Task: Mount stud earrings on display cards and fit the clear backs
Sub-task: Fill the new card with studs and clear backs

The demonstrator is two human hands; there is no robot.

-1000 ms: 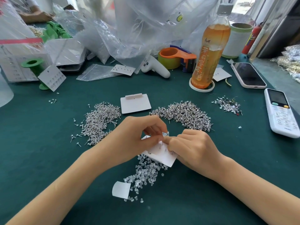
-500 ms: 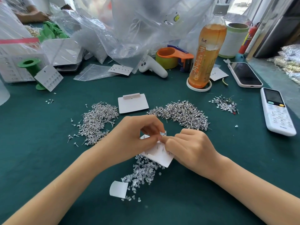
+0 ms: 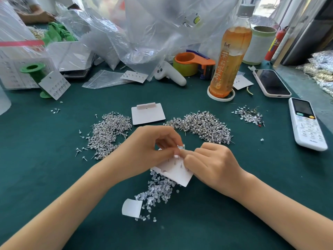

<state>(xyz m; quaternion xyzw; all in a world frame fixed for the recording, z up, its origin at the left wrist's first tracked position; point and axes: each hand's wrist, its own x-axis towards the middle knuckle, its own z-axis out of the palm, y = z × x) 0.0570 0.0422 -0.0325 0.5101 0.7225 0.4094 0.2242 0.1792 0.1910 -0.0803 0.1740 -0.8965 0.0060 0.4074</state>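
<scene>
You work on a dark green table (image 3: 36, 159), and behind it stand many clear plastic bags (image 3: 153, 29). One orange drink bottle (image 3: 232, 56) has Chinese characters on its label, too small for me to read. One white remote control (image 3: 306, 124) lies at the far right with small writing near its lower end, which I cannot read, and one phone (image 3: 271, 83) lies beside it. You have three heaps of stud earrings: a left heap (image 3: 108, 132), a middle heap (image 3: 201, 126) and a small right heap (image 3: 249, 115). One blank card (image 3: 147, 114) lies between the first two heaps.

Your left hand (image 3: 144, 150) and your right hand (image 3: 214, 163) meet over one white display card (image 3: 175, 171), which is tilted above the table. Both hands pinch at its upper edge with curled fingers, and a few thin posts stand out from the card. Under the card lies one heap of clear backs (image 3: 156, 192), with one small white paper piece (image 3: 131, 207) touching it.
</scene>
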